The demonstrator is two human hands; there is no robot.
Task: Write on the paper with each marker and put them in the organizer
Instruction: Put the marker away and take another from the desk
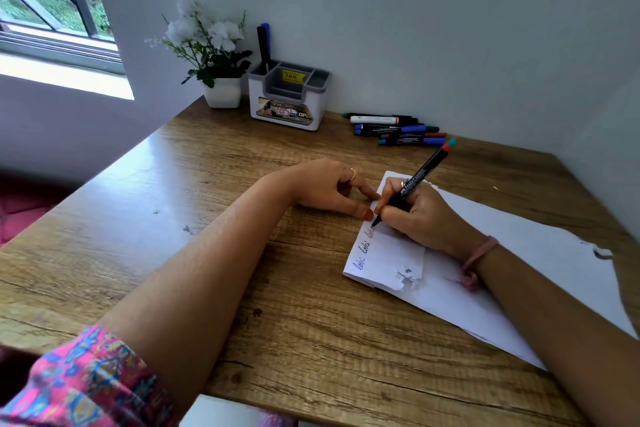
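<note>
Now marker tip at paper's left edge, left hand just beside.

white potted flowers on wooden desk; window left

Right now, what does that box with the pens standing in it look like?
The organizer is a small white plastic box with a grey top split into compartments. It stands upright on the wooden desk by the wall, beside a potted plant. A yellow sticker and a picture label are on it. Two markers stand in its left compartment.
</note>
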